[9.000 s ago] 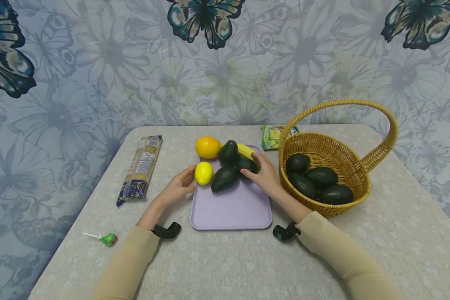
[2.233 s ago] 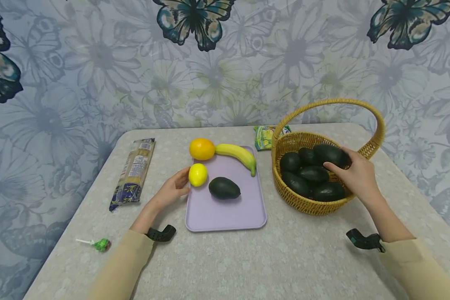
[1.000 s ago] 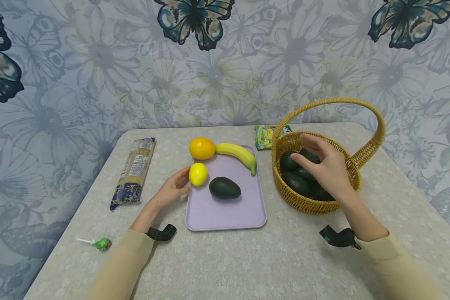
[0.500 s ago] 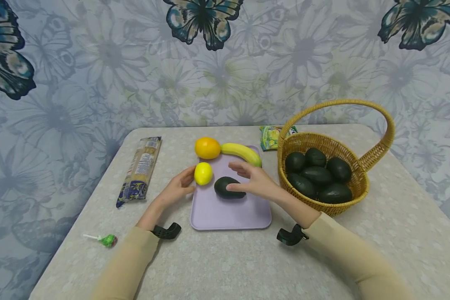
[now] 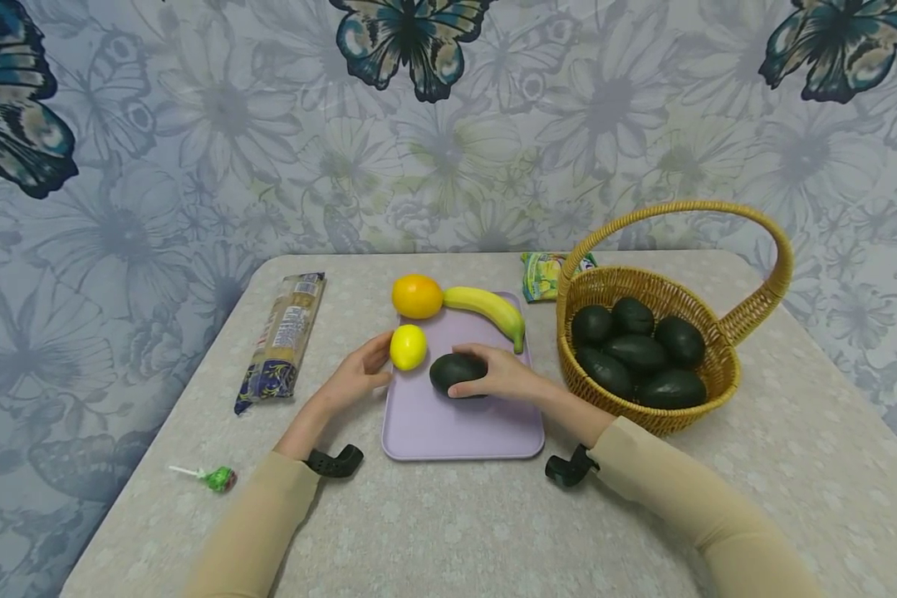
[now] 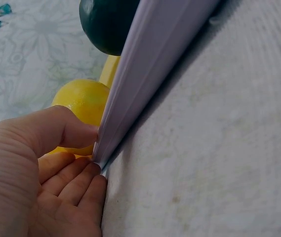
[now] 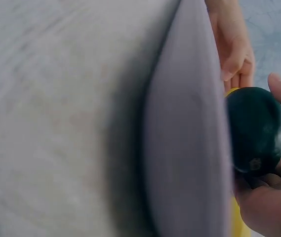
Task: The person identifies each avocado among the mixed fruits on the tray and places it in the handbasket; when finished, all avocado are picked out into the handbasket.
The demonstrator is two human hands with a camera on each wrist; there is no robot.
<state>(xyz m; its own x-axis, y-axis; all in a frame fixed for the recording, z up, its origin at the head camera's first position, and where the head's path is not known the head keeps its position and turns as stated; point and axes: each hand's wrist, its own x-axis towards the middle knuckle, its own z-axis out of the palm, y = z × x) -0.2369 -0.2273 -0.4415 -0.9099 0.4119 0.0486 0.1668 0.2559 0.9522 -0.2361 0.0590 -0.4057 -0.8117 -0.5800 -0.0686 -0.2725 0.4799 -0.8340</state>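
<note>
My right hand (image 5: 504,374) has its thumb and fingers around a dark green avocado (image 5: 448,373) lying on the lilac tray (image 5: 463,436). In the right wrist view the same avocado (image 7: 256,131) sits between thumb and fingers. My left hand (image 5: 355,374) rests at the tray's left edge, beside a yellow lemon (image 5: 408,347). In the left wrist view its thumb touches the tray's rim (image 6: 125,98), and its loosely extended fingers lie along the side. A banana (image 5: 489,310) lies at the tray's back, and an orange (image 5: 416,296) at its back left corner.
A wicker basket (image 5: 725,374) with a tall handle stands to the right, holding several avocados (image 5: 635,353). A green packet (image 5: 541,276) lies behind it. On the left are a long pasta packet (image 5: 284,336) and a green-wrapped lollipop (image 5: 219,478).
My right hand has put avocados from the tray into the basket, then come back left over the tray and closed round the one there. The left hand has stayed by the lemon.
</note>
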